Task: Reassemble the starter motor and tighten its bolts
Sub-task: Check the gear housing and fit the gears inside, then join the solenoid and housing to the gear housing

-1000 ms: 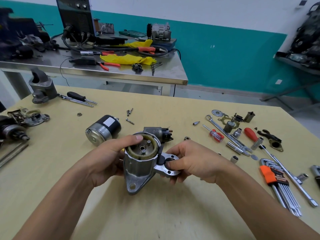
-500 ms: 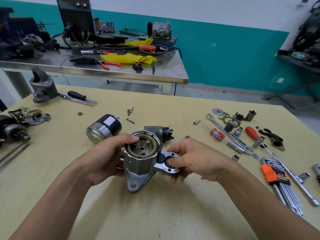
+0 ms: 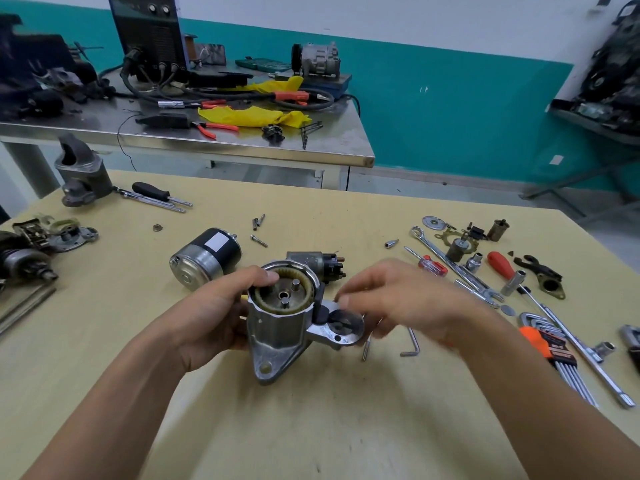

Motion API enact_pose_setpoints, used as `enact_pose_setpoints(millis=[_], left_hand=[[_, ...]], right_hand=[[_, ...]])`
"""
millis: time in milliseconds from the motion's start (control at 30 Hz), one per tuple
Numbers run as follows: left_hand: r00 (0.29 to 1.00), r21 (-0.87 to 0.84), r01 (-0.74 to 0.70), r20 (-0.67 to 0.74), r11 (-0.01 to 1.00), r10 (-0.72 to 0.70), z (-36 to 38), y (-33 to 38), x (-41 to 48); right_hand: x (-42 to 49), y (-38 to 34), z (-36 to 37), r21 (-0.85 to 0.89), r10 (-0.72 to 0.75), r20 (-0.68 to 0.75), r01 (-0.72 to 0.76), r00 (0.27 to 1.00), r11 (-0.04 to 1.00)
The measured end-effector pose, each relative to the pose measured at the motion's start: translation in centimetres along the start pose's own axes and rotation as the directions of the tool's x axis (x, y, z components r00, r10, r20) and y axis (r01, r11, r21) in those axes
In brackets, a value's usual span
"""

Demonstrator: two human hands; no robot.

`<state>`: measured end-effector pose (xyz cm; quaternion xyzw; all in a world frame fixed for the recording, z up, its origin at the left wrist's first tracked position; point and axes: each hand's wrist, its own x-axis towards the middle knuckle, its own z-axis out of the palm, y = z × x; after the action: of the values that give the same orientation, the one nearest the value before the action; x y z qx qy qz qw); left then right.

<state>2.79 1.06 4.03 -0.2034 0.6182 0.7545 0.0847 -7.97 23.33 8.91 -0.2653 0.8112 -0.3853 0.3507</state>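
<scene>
Starter housing (image 3: 277, 327) held at the middle of the counter (image 3: 311, 427).
The black motor body (image 3: 206, 258) lies behind on the left. The left hand (image 3: 211, 317) grasps the housing's round wall, thumb on its toothed rim. The right hand (image 3: 401, 299) is blurred over the side flange, perhaps touching it; I cannot tell its grip. The hex keys (image 3: 554, 351) lie far right.

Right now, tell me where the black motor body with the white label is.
Head view: the black motor body lies on its side on the yellow table, left of centre, just beyond the left hand, solenoid to its right.
</scene>
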Motion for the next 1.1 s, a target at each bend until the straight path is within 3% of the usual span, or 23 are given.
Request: enact_pose_setpoints(millis=[100,167,200,267,333,400,533,633,767,867,933,1000,1033,1100], left_hand=[[1.0,-0.007,-0.006,0.008,1.0,0.006,0.0,0.0,0.0],[1.0,-0.007,-0.01,0.012,1.0,0.01,0.0,0.0,0.1],[1.0,-0.008,-0.012,0.012,1.0,0.012,0.0,0.0,0.1],[1.0,-0.007,-0.018,0.012,1.0,0.018,0.0,0.0,0.1],[1.0,-0.012,-0.021,0.012,1.0,0.021,-0.1,-0.1,0.1],[1.0,-0.013,-0.02,0.01,1.0,0.021,-0.1,-0.1,0.0],[1.0,-0.019,-0.017,0.004,1.0,0.017,-0.2,-0.1,0.1],[1.0,-0.019,-0.017,0.017,1.0,0.018,-0.2,-0.1,0.0],[1.0,-0.022,-0.008,0.012,1.0,0.008,-0.2,-0.2,0.2],[1.0,-0.028,-0.006,0.007,1.0,0.006,-0.3,-0.3,0.3],[1.0,-0.029,-0.009,0.01,1.0,0.009,-0.4,-0.4,0.4],[1.0,-0.028,-0.01,0.004,1.0,0.01,-0.4,-0.4,0.4],[1.0,-0.024,-0.009,-0.002,1.0,0.009,-0.4,-0.4,0.4],[1.0,-0.018,-0.009,-0.005,1.0,0.008,-0.4,-0.5,0.5]], right_hand=[[0.9,-1.2,-2.9,-0.071,-0.061,-0.296,0.042,0.953,0.997],[3.2,-2.0,-3.3,-0.279,-0.214,-0.432,0.096,0.876,0.955],[4.5,-2.5,-2.9,-0.415,-0.297,-0.403,0.116,0.866,0.902],[7.6,-3.2,-1.2,-0.655,-0.352,-0.205,0.139,0.913,0.743],[10.4,-3.6,0.5,-0.791,-0.267,-0.022,0.146,0.963,0.594],[12.5,-3.6,1.5,-0.849,-0.199,0.055,0.151,0.978,0.506],[14.1,-2.8,1.3,-0.82,-0.226,0.054,0.173,0.973,0.546],[13.0,-1.9,0.2,-0.702,-0.346,-0.013,0.238,0.938,0.671],[9.1,-1.3,-3.4,-0.224,-0.462,-0.15,0.425,0.874,0.877],[6.4,-1.1,-5.4,0.149,-0.515,-0.152,0.535,0.844,0.832],[5.1,-0.7,-6.1,0.282,-0.537,-0.091,0.538,0.839,0.794],[3.4,-1.0,-6.5,0.269,-0.516,0.039,0.488,0.856,0.83],[2.4,-1.4,-6.6,0.17,-0.493,0.088,0.475,0.865,0.863],[0.7,-2.7,-6.8,-0.21,-0.441,0.146,0.463,0.885,0.861]])
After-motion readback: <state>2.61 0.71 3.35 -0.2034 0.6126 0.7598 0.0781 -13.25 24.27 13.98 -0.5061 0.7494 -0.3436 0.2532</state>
